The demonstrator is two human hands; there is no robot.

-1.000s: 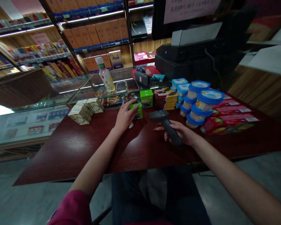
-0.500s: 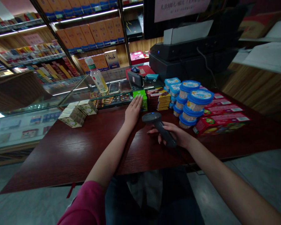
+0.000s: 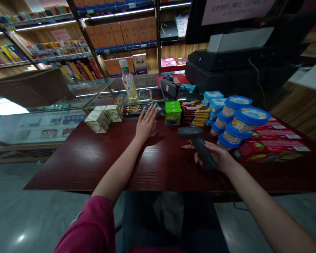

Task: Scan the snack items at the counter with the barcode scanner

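Green boxes (image 3: 173, 112) stacked, blue tubs (image 3: 237, 119) untouched.
I saw left hand (image 3: 145, 123) splayed empty beside the boxes; right hand (image 3: 218, 158) gripped scanner (image 3: 198, 144).

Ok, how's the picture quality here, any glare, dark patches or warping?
Head view: dim overall, the shelf light strips blown out. Head view: a bright glare patch on the glass counter far left. Head view: wide-angle warping leans the shelves inward. Head view: the left hand, casting a soft shadow on the table, and the scanner in the right hand look sharp.
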